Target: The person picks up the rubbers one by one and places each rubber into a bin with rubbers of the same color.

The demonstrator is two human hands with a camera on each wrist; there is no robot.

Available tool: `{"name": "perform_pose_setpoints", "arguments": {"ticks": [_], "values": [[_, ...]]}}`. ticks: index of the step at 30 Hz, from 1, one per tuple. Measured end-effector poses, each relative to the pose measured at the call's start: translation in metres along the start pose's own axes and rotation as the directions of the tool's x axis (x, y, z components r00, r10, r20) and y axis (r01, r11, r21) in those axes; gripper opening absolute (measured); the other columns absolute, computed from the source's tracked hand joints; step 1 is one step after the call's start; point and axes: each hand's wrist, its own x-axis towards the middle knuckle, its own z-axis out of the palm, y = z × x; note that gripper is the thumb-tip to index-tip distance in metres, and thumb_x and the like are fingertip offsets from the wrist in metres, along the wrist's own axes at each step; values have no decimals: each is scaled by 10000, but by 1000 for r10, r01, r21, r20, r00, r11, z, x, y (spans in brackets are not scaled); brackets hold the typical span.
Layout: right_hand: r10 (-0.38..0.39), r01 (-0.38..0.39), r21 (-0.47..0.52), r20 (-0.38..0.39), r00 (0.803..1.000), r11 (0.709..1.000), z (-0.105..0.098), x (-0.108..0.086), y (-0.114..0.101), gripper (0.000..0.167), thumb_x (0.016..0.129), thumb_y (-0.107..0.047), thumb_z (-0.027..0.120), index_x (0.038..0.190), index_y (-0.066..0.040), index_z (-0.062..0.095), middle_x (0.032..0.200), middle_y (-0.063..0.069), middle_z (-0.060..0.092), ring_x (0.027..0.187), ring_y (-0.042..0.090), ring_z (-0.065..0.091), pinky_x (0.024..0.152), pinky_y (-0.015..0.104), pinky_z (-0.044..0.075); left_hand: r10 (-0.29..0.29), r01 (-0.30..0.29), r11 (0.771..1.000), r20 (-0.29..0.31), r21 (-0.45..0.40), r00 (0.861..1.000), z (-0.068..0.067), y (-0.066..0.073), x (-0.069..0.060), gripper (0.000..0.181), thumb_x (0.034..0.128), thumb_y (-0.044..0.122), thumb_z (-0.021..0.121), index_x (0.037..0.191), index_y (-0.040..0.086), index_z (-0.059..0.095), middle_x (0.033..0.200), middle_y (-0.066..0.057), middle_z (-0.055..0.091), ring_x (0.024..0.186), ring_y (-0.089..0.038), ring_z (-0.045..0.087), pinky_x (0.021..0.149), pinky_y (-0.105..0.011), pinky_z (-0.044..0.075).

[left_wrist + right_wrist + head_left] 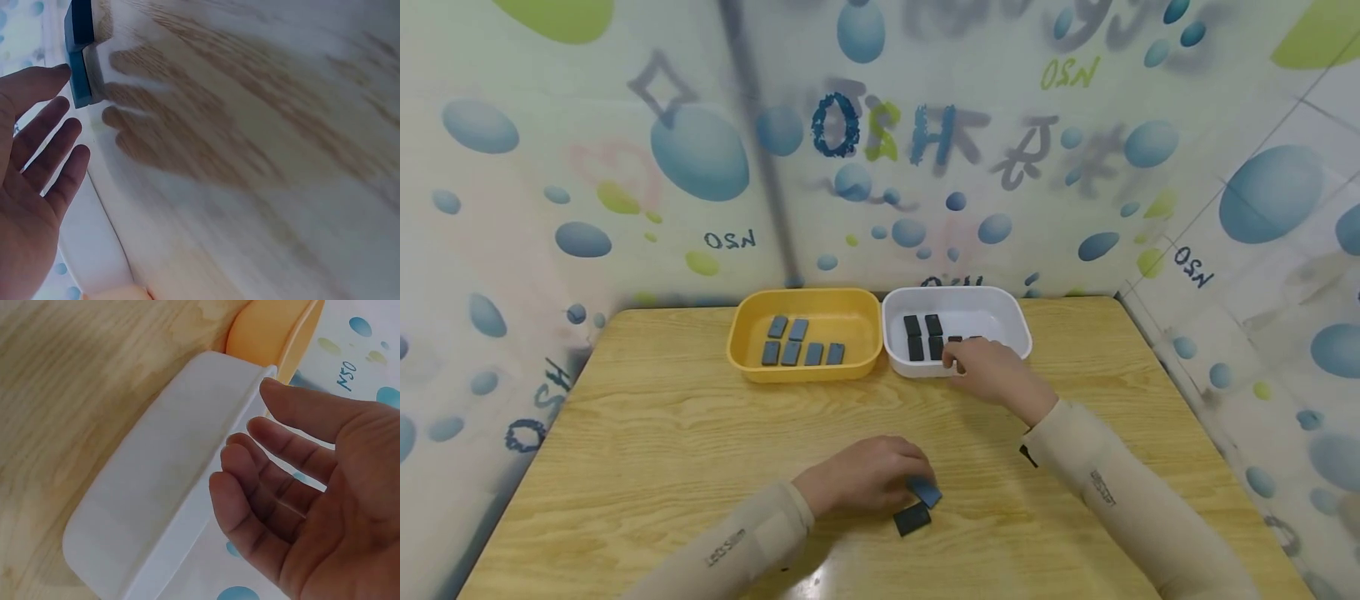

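Note:
My left hand (876,475) is low over the table, its thumb and forefinger at a small blue-grey tile (927,492). In the left wrist view the thumb tip meets that tile's edge (79,78), and the other fingers extend loosely without curling round it. Against the blue tile lies a black tile (912,519). My right hand (992,372) is over the near rim of the white tray (1017,329), fingers loosely bent and nothing between them. Several black tiles (915,348) lie in that tray, some partly hidden by the hand.
Left of the white tray and touching it stands a yellow tray (805,374) holding several blue-grey tiles (791,353). Both trays are at the back of the wooden table (647,433), close to a patterned wall covering (700,150). Another patterned wall (1270,317) borders the right side.

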Motion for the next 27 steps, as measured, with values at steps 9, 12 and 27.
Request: {"name": "perform_pose_setpoints", "arguments": {"ticks": [9, 12, 27], "values": [[-41, 41, 25, 25, 999, 999, 25, -12, 3, 240, 888, -255, 706, 1074, -114, 646, 864, -1, 627, 753, 136, 548, 676, 317, 464, 11, -11, 999, 2, 32, 1000, 2, 2, 5, 276, 891, 188, 682, 1162, 238, 675, 1167, 114, 679, 1124, -42, 613, 977, -226, 476], [-48, 47, 38, 22, 999, 998, 33, -14, 4, 252, 872, -244, 726, 1073, -112, 652, 874, 21, 642, 748, 133, 544, 676, 315, 463, 10, -11, 999, 12, 31, 1000, 3, 2, 5, 273, 898, 187, 676, 1165, 242, 676, 1168, 123, 681, 1129, -39, 611, 983, -223, 471], [-44, 43, 93, 15, 999, 995, 60, -14, 10, 248, 853, -225, 736, 1065, -135, 644, 772, -46, 591, 676, 111, 518, 644, 295, 449, 30, -29, 996, 0, 79, 1000, 6, 5, 8, 248, 909, 172, 669, 1145, 247, 688, 1134, 143, 695, 1094, -25, 625, 959, -181, 470]]}}
